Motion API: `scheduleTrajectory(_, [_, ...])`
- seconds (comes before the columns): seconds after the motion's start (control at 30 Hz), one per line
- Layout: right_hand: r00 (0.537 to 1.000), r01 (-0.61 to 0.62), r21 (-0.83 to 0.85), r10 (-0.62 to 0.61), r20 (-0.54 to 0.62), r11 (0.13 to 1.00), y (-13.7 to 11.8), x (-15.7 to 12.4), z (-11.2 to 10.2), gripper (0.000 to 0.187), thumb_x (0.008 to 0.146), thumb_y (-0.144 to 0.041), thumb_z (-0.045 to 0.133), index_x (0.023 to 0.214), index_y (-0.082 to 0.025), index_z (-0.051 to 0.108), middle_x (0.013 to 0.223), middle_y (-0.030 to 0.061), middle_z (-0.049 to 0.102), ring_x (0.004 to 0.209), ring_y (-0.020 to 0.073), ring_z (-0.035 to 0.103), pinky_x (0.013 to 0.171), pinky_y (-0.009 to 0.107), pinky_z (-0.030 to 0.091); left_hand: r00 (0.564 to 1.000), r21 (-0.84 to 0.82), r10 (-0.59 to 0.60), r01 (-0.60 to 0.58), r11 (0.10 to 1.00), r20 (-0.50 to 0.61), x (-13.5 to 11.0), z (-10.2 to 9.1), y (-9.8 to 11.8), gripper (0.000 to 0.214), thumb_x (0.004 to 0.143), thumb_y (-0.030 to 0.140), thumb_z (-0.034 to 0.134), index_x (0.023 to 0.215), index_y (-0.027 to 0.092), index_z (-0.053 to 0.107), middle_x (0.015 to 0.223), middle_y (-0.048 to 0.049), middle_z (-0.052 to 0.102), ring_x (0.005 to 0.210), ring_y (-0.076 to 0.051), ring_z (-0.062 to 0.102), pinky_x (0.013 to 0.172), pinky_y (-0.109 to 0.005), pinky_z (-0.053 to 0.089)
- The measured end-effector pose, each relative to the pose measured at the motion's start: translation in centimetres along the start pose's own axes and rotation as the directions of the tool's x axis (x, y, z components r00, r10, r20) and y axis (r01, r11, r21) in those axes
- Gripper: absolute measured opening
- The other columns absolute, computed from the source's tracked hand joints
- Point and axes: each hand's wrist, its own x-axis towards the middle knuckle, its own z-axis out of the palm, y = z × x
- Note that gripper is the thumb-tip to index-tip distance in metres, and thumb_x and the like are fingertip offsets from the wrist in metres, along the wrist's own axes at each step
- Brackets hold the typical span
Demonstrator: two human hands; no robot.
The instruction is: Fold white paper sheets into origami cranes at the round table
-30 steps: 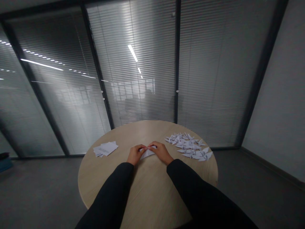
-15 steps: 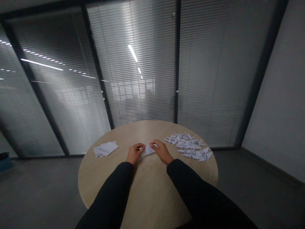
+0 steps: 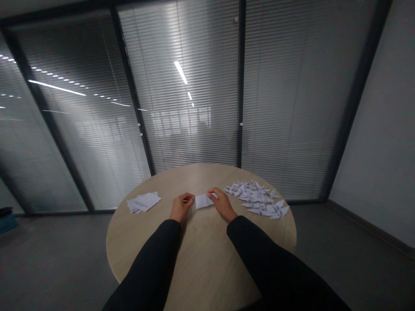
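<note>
Left grip [image 3: 181,206] and right grip [image 3: 221,205] pinch opposite ends of the folded paper [image 3: 204,201], keeping it flat on the worktop [image 3: 207,259]

I can't read any words, numbers, brands or signs from here. The only lettering I can pick out is a few lines of small print on the top sheet of the loose paper stack [image 3: 143,202], at ten o'clock on the round wooden table [image 3: 207,259], too small and blurred to make out.
</note>
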Motion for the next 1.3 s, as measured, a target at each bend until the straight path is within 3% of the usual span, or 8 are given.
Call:
scheduleTrajectory(0.13, [0.997, -0.03, -0.009, 0.029, -0.065, 1.0, 1.0, 0.3, -0.3, 0.014, 0.079, -0.028, 0.049, 0.077, -0.019, 0.058, 0.081, 0.0043, 0.059, 0.081, 0.0186, 0.054, 0.077, 0.03, 0.039, 0.999, 0.071, 0.004, -0.002, 0.997, -0.04, 0.2, -0.4, -0.2, 0.019, 0.069, 0.034, 0.059, 0.071, 0.018, 0.068, 0.073, -0.006, 0.068, 0.067, -0.019, 0.06, 0.066, -0.028, 0.043])
scheduleTrajectory(0.3, [0.952, -0.231, 0.063, 0.239, -0.192, 0.971, 2.7, 0.9, -0.9, 0.023, 0.075, -0.038, 0.049, 0.078, -0.018, 0.059, 0.08, 0.0046, 0.062, 0.076, 0.0193, 0.055, 0.071, 0.029, 0.04, 0.99, 0.132, -0.017, 0.036, 0.991, -0.141, 0.6, -1.1, -0.7, 0.018, 0.071, 0.033, 0.058, 0.072, 0.017, 0.067, 0.072, -0.0057, 0.067, 0.07, -0.019, 0.06, 0.07, -0.03, 0.045])
scheduleTrajectory(0.47, [0.955, -0.265, 0.174, 0.283, -0.089, 0.949, 2.6, 0.8, -0.4, 0.026, 0.071, -0.041, 0.051, 0.074, -0.017, 0.06, 0.075, 0.0037, 0.063, 0.072, 0.0184, 0.055, 0.067, 0.027, 0.04, 0.992, 0.05, 0.129, -0.128, 0.99, -0.011, 0.2, -0.4, -0.8, 0.044, 0.072, 0.025, 0.059, 0.115, 0.018, 0.056, 0.106, -0.0109, 0.059, 0.097, -0.021, 0.056, 0.071, -0.03, 0.049])
scheduleTrajectory(0.57, [0.956, -0.277, 0.23, 0.29, -0.028, 0.933, 2.4, 0.6, -0.1, 0.025, 0.07, -0.039, 0.052, 0.075, -0.016, 0.061, 0.076, 0.0041, 0.064, 0.072, 0.0183, 0.056, 0.067, 0.028, 0.041, 0.952, 0.051, 0.273, -0.283, 0.958, 0.141, -0.2, 0.0, -0.8, 0.064, 0.069, 0.023, 0.065, 0.129, 0.027, 0.043, 0.126, -0.0111, 0.045, 0.113, -0.023, 0.045, 0.076, -0.032, 0.05])
scheduleTrajectory(0.67, [0.953, -0.294, 0.259, 0.302, 0.008, 0.92, 2.5, 0.5, 0.0, 0.024, 0.068, -0.037, 0.053, 0.075, -0.016, 0.062, 0.077, 0.0045, 0.065, 0.074, 0.0185, 0.058, 0.068, 0.028, 0.042, 0.92, 0.061, 0.31, -0.333, 0.941, 0.239, -0.4, 0.2, -0.9, 0.061, 0.069, 0.025, 0.066, 0.126, 0.03, 0.046, 0.129, -0.0104, 0.04, 0.118, -0.025, 0.04, 0.082, -0.035, 0.049])
scheduleTrajectory(0.8, [0.95, -0.31, 0.241, 0.306, 0.057, 0.919, 2.6, 0.5, 0.1, 0.025, 0.067, -0.038, 0.055, 0.074, -0.015, 0.063, 0.075, 0.0045, 0.065, 0.073, 0.0188, 0.058, 0.069, 0.029, 0.042, 0.924, 0.035, 0.282, -0.301, 0.953, 0.257, -0.5, 0.3, -1.2, 0.045, 0.073, 0.028, 0.064, 0.118, 0.028, 0.055, 0.128, -0.0106, 0.041, 0.117, -0.025, 0.043, 0.083, -0.037, 0.049])
scheduleTrajectory(1.1, [0.947, -0.313, 0.279, 0.276, 0.164, 0.908, 0.4, 0.2, -0.2, 0.033, 0.074, -0.047, 0.052, 0.074, -0.015, 0.064, 0.076, 0.0033, 0.064, 0.076, 0.0179, 0.056, 0.071, 0.028, 0.04, 0.969, 0.11, 0.21, -0.225, 0.968, 0.128, -0.2, -0.2, -0.1, 0.022, 0.078, 0.032, 0.057, 0.088, 0.019, 0.071, 0.104, -0.0102, 0.064, 0.099, -0.023, 0.057, 0.093, -0.038, 0.04])
scheduleTrajectory(1.3, [0.945, -0.291, 0.358, 0.209, 0.25, 0.887, -0.5, 0.0, -0.2, 0.039, 0.077, -0.053, 0.049, 0.077, -0.016, 0.061, 0.075, 0.0019, 0.064, 0.072, 0.0165, 0.057, 0.067, 0.027, 0.043, 0.993, 0.069, 0.108, -0.111, 0.991, 0.039, -0.1, -0.1, 0.0, 0.031, 0.077, 0.041, 0.054, 0.074, 0.013, 0.068, 0.076, -0.0086, 0.066, 0.071, -0.018, 0.06, 0.066, -0.027, 0.044])
